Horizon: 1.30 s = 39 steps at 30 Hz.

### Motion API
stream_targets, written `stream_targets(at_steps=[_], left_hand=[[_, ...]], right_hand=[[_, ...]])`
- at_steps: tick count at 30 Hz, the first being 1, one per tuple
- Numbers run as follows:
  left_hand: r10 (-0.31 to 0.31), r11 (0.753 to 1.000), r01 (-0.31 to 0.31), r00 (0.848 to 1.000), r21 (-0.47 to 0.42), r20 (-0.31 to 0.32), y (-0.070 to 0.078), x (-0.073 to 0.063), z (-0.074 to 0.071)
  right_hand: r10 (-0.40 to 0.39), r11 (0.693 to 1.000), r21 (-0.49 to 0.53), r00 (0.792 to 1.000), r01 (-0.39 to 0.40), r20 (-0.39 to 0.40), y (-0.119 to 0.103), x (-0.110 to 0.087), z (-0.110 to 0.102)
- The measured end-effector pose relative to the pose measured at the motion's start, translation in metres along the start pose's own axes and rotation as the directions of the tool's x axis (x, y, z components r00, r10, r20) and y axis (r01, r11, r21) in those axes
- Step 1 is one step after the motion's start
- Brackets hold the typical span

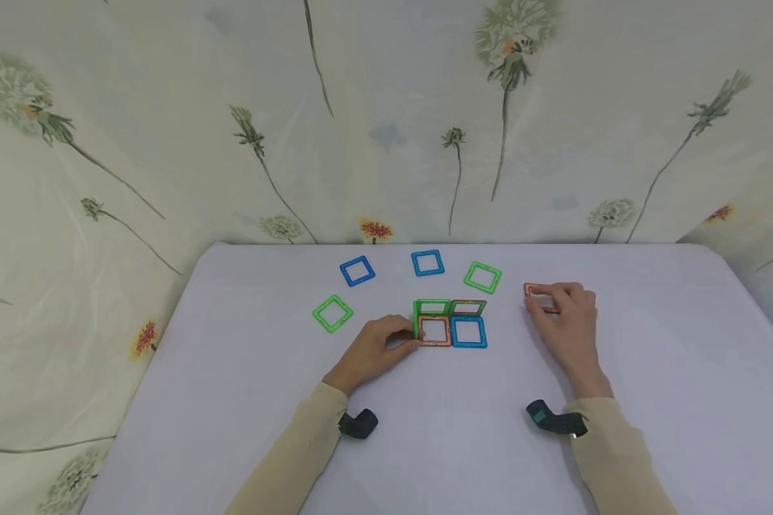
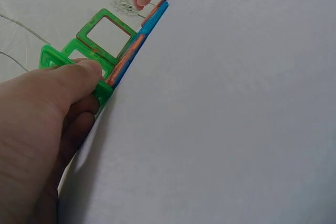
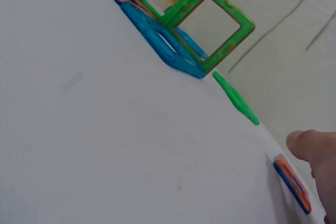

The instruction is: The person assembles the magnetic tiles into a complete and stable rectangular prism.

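In the head view my left hand (image 1: 376, 347) pinches an upright green magnetic tile (image 1: 416, 322) at the left side of a small build. The build has a flat orange tile (image 1: 435, 345) beside a flat blue tile (image 1: 469, 345). Behind them stand a green tile (image 1: 434, 312) and a tile with an orange-and-green frame (image 3: 247, 30), edge to edge. Off to the right, my right hand (image 1: 567, 325) hovers over a loose orange tile (image 3: 292, 184), partly covering it in the head view. The right wrist view shows a fingertip (image 3: 296, 142) just above that flat tile.
Loose tiles lie in an arc behind the build: a green one (image 1: 315, 314), a blue one (image 1: 343, 270), another blue one (image 1: 428, 273) and a green one (image 1: 499, 277). The white table (image 1: 464, 443) meets a flower-patterned cloth (image 1: 386, 179) at its back edge.
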<state>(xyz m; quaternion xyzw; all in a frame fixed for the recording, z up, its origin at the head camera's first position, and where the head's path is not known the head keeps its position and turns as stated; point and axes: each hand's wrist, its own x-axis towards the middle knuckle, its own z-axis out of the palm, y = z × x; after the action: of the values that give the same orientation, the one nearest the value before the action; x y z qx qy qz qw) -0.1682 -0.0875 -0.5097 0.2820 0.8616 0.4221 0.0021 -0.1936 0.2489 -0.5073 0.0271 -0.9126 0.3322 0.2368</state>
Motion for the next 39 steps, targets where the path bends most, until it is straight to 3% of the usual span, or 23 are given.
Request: stream_targets(at_steps=[10, 24, 39], left_hand=[[0.02, 1.0, -0.02, 1.0, 0.007, -0.003, 0.0, 0.0, 0.0], [-0.016, 1.0, 0.016, 1.0, 0.012, 0.002, 0.001, 0.0, 0.001], [-0.025, 1.0, 0.025, 1.0, 0.01, 0.013, 0.002, 0.0, 0.0]], right_hand=[[-0.025, 0.999, 0.026, 0.997, 0.023, 0.076, 0.016, -0.003, -0.007], [-0.033, 0.999, -0.023, 0.996, 0.035, 0.08, 0.014, -0.009, -0.006], [-0.026, 1.0, 0.018, 0.996, 0.024, 0.087, 0.009, -0.009, -0.01]])
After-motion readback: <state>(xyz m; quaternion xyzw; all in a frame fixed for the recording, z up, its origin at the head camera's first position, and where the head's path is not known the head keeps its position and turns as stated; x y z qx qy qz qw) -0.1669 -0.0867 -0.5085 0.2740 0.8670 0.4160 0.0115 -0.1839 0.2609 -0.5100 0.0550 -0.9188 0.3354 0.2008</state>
